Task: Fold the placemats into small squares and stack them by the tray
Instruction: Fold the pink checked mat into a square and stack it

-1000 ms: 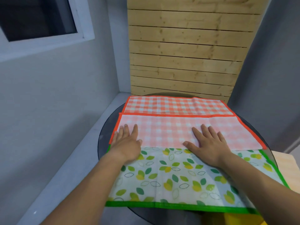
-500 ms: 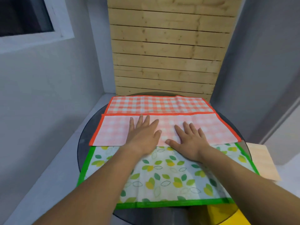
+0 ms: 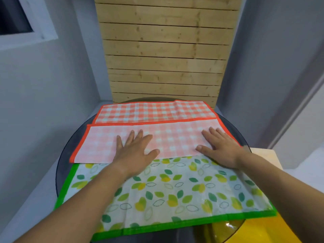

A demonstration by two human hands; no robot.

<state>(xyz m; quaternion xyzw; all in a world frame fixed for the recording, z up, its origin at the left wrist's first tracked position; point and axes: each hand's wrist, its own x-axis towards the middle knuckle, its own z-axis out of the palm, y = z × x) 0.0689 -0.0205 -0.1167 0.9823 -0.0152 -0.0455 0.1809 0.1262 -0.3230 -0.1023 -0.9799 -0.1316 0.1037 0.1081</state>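
Left hand (image 3: 135,152), right hand (image 3: 223,151) bare; forearms (image 3: 78,199) bare to frame edge.

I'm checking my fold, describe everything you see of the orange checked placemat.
The orange checked placemat, plastic-looking and orange-bordered, lies on the glass table. Its near part is folded over, paler underside up, leaving a far strip uncovered; its near edge overlaps the leaf-print placemat. The left hand and right hand press it flat.

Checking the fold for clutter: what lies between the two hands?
In the head view, only bare folded checked placemat lies between the left hand and the right hand.
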